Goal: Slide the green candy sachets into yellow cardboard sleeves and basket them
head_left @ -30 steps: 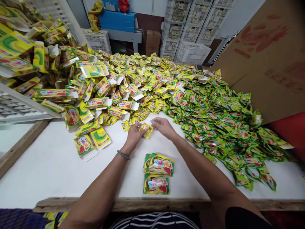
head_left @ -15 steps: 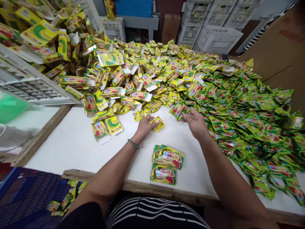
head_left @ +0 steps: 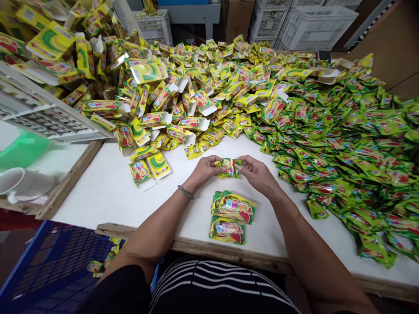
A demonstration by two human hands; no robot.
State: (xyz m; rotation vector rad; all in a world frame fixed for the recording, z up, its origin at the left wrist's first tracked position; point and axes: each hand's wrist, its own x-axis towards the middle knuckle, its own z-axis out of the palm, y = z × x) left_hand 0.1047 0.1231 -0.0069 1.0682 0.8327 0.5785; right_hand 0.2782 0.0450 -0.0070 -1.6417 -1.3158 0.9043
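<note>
My left hand point(head_left: 205, 170) and my right hand point(head_left: 254, 173) meet over the white table point(head_left: 108, 196), both pinched on a small bundle of green and yellow sachets point(head_left: 229, 168) held between them. Just in front of the hands, near the table's edge, lie stacked flat packets point(head_left: 233, 214) with red and blue lettering. A wide heap of green sachets point(head_left: 343, 139) spreads to the right of my right hand. Yellow cartons point(head_left: 153, 117), several with open white flaps, are piled to the left and behind.
A white plastic crate point(head_left: 42, 117) lies tipped at the left with cartons on it. A green bowl point(head_left: 19, 150) and a white cup point(head_left: 19, 182) stand at far left. A blue crate point(head_left: 49, 261) sits below the table edge. White crates point(head_left: 304, 22) stack at the back.
My right hand reached into the green sachet heap, took sachets, and came back to the left hand. Both hands now hold the bundle together. The camera tilted down and left.
</note>
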